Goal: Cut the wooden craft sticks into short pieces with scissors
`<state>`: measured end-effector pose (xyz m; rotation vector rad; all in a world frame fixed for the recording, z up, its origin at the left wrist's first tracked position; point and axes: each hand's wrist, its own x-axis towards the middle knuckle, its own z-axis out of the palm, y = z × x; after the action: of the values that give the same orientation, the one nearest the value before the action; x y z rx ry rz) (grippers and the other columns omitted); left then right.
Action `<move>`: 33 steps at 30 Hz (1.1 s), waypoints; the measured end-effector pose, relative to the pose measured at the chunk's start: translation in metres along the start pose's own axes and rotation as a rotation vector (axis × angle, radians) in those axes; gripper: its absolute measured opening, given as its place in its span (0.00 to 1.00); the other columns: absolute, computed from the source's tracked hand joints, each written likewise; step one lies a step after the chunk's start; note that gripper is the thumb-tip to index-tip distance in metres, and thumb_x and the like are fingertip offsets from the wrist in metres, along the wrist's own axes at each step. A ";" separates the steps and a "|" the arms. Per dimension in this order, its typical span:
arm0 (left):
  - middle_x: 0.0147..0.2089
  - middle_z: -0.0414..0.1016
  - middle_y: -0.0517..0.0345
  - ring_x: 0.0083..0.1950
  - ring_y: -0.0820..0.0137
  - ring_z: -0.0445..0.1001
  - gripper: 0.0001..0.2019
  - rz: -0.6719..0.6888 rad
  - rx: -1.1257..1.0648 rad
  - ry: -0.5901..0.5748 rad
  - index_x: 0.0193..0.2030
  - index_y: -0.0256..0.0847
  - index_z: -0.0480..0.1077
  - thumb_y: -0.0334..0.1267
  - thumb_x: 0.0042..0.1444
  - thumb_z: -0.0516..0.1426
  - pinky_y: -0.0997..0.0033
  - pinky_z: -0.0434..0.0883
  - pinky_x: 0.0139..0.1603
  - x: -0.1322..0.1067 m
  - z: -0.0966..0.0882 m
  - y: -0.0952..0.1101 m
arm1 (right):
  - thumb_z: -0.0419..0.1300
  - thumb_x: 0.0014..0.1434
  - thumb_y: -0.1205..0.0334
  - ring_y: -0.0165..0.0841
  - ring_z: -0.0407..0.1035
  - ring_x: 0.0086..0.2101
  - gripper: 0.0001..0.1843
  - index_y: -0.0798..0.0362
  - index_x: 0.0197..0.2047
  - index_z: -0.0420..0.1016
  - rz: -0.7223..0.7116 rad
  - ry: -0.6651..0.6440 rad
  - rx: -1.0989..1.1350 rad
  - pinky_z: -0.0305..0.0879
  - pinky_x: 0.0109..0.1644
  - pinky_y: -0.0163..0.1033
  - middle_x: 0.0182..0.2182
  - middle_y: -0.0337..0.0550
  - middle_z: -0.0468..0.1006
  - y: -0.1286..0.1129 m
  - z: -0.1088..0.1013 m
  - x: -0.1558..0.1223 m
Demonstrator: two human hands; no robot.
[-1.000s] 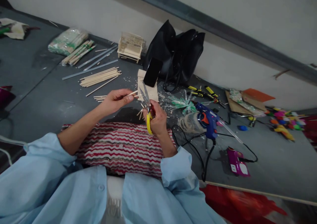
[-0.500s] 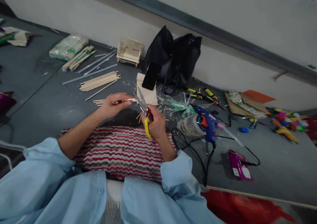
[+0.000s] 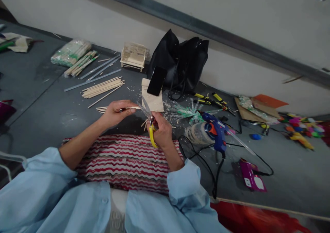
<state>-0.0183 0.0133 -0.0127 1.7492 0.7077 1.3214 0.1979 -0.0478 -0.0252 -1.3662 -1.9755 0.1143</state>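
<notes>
Between thumb and fingers, my left hand [image 3: 117, 113] pinches a thin wooden stick [image 3: 134, 107] that points right. My right hand [image 3: 161, 130] is closed around the yellow handles of a pair of scissors [image 3: 147, 111], whose blades are parted and point up and left. The stick's end lies close to the blades; whether they touch it I cannot tell. Short cut sticks [image 3: 144, 123] lie beside my right hand. Beyond my left hand rests a bundle of wooden sticks [image 3: 103, 87], and a few more stick out from behind that hand.
A small wooden stick model [image 3: 133, 56] stands by a black bag [image 3: 180, 61]. A phone [image 3: 156, 80] lies on a paper piece [image 3: 156, 102]. At right are a blue glue gun [image 3: 219, 131] on a plastic jar, looped cables, pliers [image 3: 219, 100] and a purple box [image 3: 252, 178].
The scissors and my right hand have shifted slightly down and left. My left hand with the stick has drawn back a little from the blades. The view has tilted slightly.
</notes>
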 end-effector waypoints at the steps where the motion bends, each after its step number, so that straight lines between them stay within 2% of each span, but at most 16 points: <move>1: 0.29 0.78 0.54 0.28 0.75 0.69 0.13 0.003 -0.004 0.004 0.37 0.38 0.81 0.46 0.56 0.64 0.76 0.66 0.30 0.000 0.000 0.000 | 0.57 0.57 0.66 0.35 0.75 0.39 0.22 0.54 0.55 0.73 -0.010 0.000 0.000 0.73 0.47 0.39 0.43 0.47 0.81 0.001 0.000 0.000; 5: 0.32 0.80 0.53 0.31 0.74 0.73 0.10 0.013 -0.021 0.001 0.38 0.40 0.82 0.43 0.56 0.64 0.76 0.69 0.32 0.000 -0.001 -0.003 | 0.55 0.55 0.70 0.36 0.75 0.41 0.25 0.55 0.57 0.72 -0.032 -0.021 0.006 0.73 0.48 0.40 0.45 0.48 0.81 0.003 -0.002 -0.001; 10: 0.34 0.82 0.52 0.32 0.73 0.75 0.13 -0.046 -0.041 0.000 0.36 0.39 0.82 0.47 0.54 0.65 0.75 0.72 0.35 -0.001 -0.002 -0.004 | 0.56 0.54 0.71 0.36 0.75 0.41 0.26 0.54 0.57 0.72 -0.020 -0.043 0.001 0.74 0.48 0.40 0.44 0.48 0.81 0.003 -0.004 -0.002; 15: 0.37 0.83 0.51 0.35 0.70 0.77 0.16 -0.108 -0.004 -0.021 0.37 0.39 0.81 0.51 0.55 0.63 0.73 0.72 0.38 -0.001 -0.006 0.000 | 0.55 0.54 0.71 0.32 0.75 0.35 0.24 0.54 0.55 0.73 -0.009 -0.034 0.048 0.73 0.42 0.35 0.42 0.46 0.81 0.001 -0.001 -0.003; 19: 0.34 0.82 0.52 0.33 0.71 0.74 0.18 -0.146 0.093 -0.063 0.39 0.38 0.81 0.52 0.58 0.60 0.75 0.69 0.35 0.000 -0.008 0.003 | 0.56 0.56 0.67 0.29 0.71 0.28 0.19 0.53 0.51 0.75 0.088 0.044 0.066 0.70 0.36 0.33 0.34 0.41 0.80 0.003 0.002 0.000; 23: 0.31 0.79 0.55 0.29 0.74 0.69 0.20 -0.106 0.183 -0.100 0.40 0.37 0.81 0.53 0.61 0.57 0.77 0.63 0.29 0.001 -0.007 0.001 | 0.56 0.59 0.61 0.30 0.71 0.28 0.16 0.54 0.49 0.75 0.133 0.141 0.065 0.69 0.36 0.34 0.34 0.43 0.80 0.006 0.002 0.002; 26: 0.34 0.80 0.52 0.32 0.72 0.71 0.20 -0.041 0.341 -0.120 0.41 0.37 0.79 0.52 0.62 0.55 0.74 0.65 0.33 0.004 -0.012 -0.007 | 0.57 0.60 0.61 0.30 0.70 0.28 0.16 0.53 0.50 0.75 0.143 0.132 0.040 0.68 0.36 0.34 0.33 0.41 0.79 0.006 0.001 0.002; 29: 0.34 0.79 0.51 0.35 0.66 0.73 0.16 -0.014 0.673 -0.127 0.42 0.38 0.78 0.45 0.63 0.52 0.69 0.66 0.39 0.007 -0.027 -0.022 | 0.57 0.59 0.60 0.29 0.67 0.26 0.16 0.53 0.50 0.75 0.156 0.128 0.010 0.65 0.33 0.33 0.28 0.38 0.76 0.005 0.002 0.002; 31: 0.35 0.78 0.48 0.37 0.62 0.73 0.16 -0.073 0.856 -0.094 0.42 0.38 0.78 0.42 0.62 0.50 0.65 0.66 0.42 0.008 -0.037 -0.032 | 0.57 0.59 0.60 0.29 0.67 0.25 0.16 0.53 0.50 0.75 0.180 0.124 0.006 0.64 0.32 0.33 0.26 0.37 0.74 0.005 0.003 0.002; 33: 0.36 0.77 0.46 0.39 0.60 0.72 0.15 -0.147 0.942 -0.063 0.41 0.37 0.77 0.40 0.61 0.50 0.63 0.66 0.44 0.009 -0.045 -0.039 | 0.57 0.60 0.59 0.28 0.66 0.25 0.17 0.53 0.50 0.75 0.216 0.112 0.012 0.63 0.31 0.33 0.25 0.36 0.74 0.005 0.003 0.003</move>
<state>-0.0573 0.0524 -0.0361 2.3648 1.5536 0.8559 0.1996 -0.0426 -0.0282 -1.5410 -1.7300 0.1469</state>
